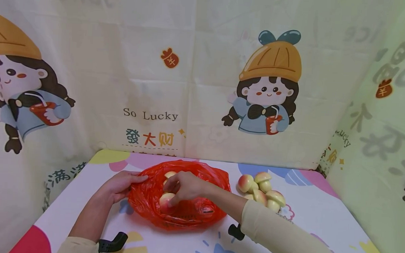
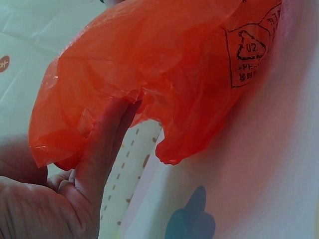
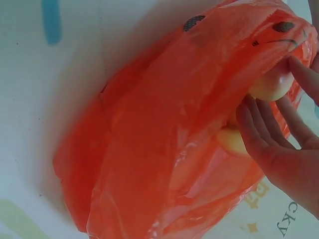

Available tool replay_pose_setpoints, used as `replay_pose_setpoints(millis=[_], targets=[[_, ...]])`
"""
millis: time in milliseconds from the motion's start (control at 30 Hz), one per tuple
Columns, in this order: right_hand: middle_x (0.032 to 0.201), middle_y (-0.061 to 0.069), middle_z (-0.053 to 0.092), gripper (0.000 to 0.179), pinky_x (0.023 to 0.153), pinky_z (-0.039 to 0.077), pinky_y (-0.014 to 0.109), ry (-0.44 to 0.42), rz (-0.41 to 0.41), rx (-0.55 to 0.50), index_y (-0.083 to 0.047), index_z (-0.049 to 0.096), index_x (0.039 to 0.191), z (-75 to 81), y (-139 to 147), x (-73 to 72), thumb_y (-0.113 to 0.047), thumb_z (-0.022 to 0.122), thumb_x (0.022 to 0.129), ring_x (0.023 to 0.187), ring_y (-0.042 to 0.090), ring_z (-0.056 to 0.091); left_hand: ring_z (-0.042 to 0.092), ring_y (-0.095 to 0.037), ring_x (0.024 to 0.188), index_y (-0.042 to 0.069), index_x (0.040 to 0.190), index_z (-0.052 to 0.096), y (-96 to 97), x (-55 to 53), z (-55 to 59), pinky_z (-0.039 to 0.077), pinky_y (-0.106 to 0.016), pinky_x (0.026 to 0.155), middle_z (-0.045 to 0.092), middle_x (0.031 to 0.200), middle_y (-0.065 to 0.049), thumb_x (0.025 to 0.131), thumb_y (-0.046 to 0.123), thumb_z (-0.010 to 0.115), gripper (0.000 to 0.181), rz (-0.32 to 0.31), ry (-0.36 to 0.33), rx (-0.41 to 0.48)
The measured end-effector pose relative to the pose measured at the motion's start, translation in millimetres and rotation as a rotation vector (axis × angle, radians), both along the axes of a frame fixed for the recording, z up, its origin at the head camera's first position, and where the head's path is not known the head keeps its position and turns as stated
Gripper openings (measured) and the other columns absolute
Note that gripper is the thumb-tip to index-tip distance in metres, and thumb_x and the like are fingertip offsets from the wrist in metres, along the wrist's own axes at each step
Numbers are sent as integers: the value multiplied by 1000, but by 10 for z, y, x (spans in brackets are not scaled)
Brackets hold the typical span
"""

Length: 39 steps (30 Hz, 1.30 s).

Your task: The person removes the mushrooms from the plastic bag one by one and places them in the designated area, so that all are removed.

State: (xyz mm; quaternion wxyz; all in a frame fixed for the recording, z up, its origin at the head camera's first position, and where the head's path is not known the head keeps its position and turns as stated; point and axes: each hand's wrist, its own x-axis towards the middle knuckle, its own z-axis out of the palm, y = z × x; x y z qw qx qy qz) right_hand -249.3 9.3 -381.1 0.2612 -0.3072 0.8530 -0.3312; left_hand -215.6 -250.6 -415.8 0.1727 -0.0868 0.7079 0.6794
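Note:
A red plastic bag [image 1: 144,199] lies on the table with its mouth spread open. At its left rim my left hand [image 1: 117,185] pinches the plastic, thumb over the edge and fingers beneath; the left wrist view shows these fingers [image 2: 102,139] against the bag's outside. My right hand [image 1: 189,186] reaches into the mouth and holds a toy mushroom [image 1: 165,202] with a pink-and-cream cap, thumb on one side and fingers on the other. Another mushroom [image 3: 232,141] sits in the bag, just past those fingers in the right wrist view.
Several more mushrooms [image 1: 264,180] with cream stems are clustered on the table to the right of the bag. A patterned cloth [image 1: 205,141] with cartoon figures hangs behind the table and at its sides. Black wrist mounts [image 1: 113,243] show at both sleeves.

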Motion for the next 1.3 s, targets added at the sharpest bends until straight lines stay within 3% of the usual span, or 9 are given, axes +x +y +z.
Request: replay_pose_setpoints(millis=[500,800,1300], targets=[[110,-12,71,46,77,62,24,16,46,57,-21,73,123,29,6,-30,-19,91,80,102,9,61,77,-24,94,-5,149,51,-10,-32,71,65,-40,84,76,110,-9,105,23,62,53,9,-28,4],[110,-13,67,45,78,61,24,5,56,47,-22,69,118,22,-18,-53,-21,92,79,102,8,59,77,-24,95,-5,149,50,-27,-62,94,65,-41,84,76,110,-9,106,22,62,53,13,-42,9],[112,-14,66,49,80,60,24,-15,92,19,-23,67,120,-40,45,-69,-21,91,79,104,8,59,76,-25,96,-4,149,51,-18,-54,39,65,-41,84,75,112,-9,105,23,62,53,7,-22,13]])
